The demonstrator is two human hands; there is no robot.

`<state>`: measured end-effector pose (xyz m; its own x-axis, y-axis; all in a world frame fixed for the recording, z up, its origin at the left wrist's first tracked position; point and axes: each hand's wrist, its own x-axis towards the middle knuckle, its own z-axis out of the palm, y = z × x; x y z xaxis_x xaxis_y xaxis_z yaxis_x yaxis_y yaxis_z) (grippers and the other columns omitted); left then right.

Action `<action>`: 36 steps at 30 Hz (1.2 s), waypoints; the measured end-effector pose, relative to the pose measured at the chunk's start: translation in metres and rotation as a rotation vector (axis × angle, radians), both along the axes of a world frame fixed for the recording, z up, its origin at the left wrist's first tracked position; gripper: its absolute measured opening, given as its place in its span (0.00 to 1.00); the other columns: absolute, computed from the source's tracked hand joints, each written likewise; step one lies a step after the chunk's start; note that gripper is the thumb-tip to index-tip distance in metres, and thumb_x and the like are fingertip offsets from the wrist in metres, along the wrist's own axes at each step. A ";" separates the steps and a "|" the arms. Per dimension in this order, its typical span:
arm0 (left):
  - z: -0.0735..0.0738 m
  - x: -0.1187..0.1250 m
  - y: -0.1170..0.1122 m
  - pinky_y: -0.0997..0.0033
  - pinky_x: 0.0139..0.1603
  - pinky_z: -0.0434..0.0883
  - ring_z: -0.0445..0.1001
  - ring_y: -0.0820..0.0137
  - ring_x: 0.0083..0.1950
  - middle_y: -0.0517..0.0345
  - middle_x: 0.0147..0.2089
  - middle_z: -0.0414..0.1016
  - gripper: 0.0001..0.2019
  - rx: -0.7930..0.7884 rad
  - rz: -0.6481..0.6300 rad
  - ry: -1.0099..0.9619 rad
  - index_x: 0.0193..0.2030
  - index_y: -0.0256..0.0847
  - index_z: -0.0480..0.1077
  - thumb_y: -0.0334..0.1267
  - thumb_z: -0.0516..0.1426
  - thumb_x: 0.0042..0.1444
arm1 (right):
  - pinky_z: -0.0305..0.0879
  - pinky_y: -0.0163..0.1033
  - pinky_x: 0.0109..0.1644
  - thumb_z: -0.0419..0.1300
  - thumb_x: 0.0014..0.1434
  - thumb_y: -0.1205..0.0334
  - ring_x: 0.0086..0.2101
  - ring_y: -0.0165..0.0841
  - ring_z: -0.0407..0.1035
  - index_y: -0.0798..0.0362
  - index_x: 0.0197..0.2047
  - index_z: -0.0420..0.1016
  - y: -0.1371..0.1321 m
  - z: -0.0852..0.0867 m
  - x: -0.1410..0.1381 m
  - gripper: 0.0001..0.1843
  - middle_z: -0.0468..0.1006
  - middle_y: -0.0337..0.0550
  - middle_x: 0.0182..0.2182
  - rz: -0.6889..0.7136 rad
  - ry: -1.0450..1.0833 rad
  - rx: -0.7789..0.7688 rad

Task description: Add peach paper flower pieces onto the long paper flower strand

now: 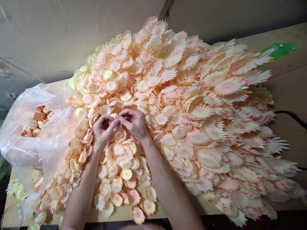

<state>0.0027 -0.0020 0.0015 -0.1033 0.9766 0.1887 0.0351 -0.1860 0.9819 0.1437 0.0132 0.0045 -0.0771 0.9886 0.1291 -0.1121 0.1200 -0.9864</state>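
Note:
A huge heap of cream and pink fabric flower petals (192, 105) with jagged edges covers a wooden table (292, 89). My left hand (102, 129) and my right hand (134, 123) meet fingertip to fingertip over the near left part of the heap. Both are pinched closed on a small petal piece (115, 117) held between them. Loose petals lie under and around both forearms.
A clear plastic bag (35, 134) with more petals inside lies open at the left. A green packet (278, 50) rests at the far right. A dark cable (291, 115) runs along the table's right side. A clear container's rim (11, 217) shows at the bottom left.

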 end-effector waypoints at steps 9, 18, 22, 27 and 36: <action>0.000 -0.005 0.001 0.79 0.28 0.65 0.66 0.78 0.27 0.59 0.27 0.72 0.13 -0.039 -0.061 -0.050 0.31 0.36 0.74 0.45 0.66 0.50 | 0.67 0.36 0.31 0.66 0.54 0.53 0.27 0.31 0.70 0.53 0.29 0.77 0.001 0.003 0.006 0.11 0.77 0.39 0.26 0.044 -0.036 0.031; -0.003 -0.006 0.002 0.79 0.28 0.64 0.66 0.78 0.27 0.59 0.27 0.72 0.13 -0.052 -0.060 -0.035 0.29 0.36 0.74 0.45 0.66 0.50 | 0.68 0.37 0.33 0.66 0.54 0.53 0.28 0.31 0.70 0.53 0.29 0.76 0.000 0.005 0.006 0.11 0.76 0.39 0.26 0.105 0.008 0.037; 0.001 -0.006 0.002 0.78 0.27 0.64 0.65 0.78 0.26 0.60 0.26 0.71 0.15 -0.076 -0.068 -0.066 0.28 0.36 0.74 0.47 0.66 0.49 | 0.66 0.35 0.30 0.67 0.53 0.53 0.26 0.29 0.68 0.53 0.29 0.76 0.000 0.005 0.007 0.11 0.75 0.38 0.25 0.121 0.028 -0.002; 0.003 -0.007 0.002 0.78 0.28 0.64 0.64 0.78 0.26 0.60 0.26 0.70 0.16 -0.090 -0.080 -0.059 0.29 0.36 0.74 0.49 0.66 0.49 | 0.64 0.32 0.26 0.67 0.53 0.55 0.24 0.27 0.66 0.53 0.29 0.76 0.000 0.005 0.008 0.11 0.73 0.36 0.24 0.125 0.064 -0.026; 0.005 -0.007 0.001 0.77 0.27 0.63 0.63 0.78 0.26 0.60 0.26 0.69 0.16 -0.138 -0.116 -0.104 0.29 0.36 0.74 0.48 0.67 0.47 | 0.66 0.33 0.29 0.67 0.53 0.52 0.26 0.28 0.66 0.53 0.29 0.76 0.002 0.002 0.009 0.12 0.73 0.37 0.24 0.151 0.078 -0.021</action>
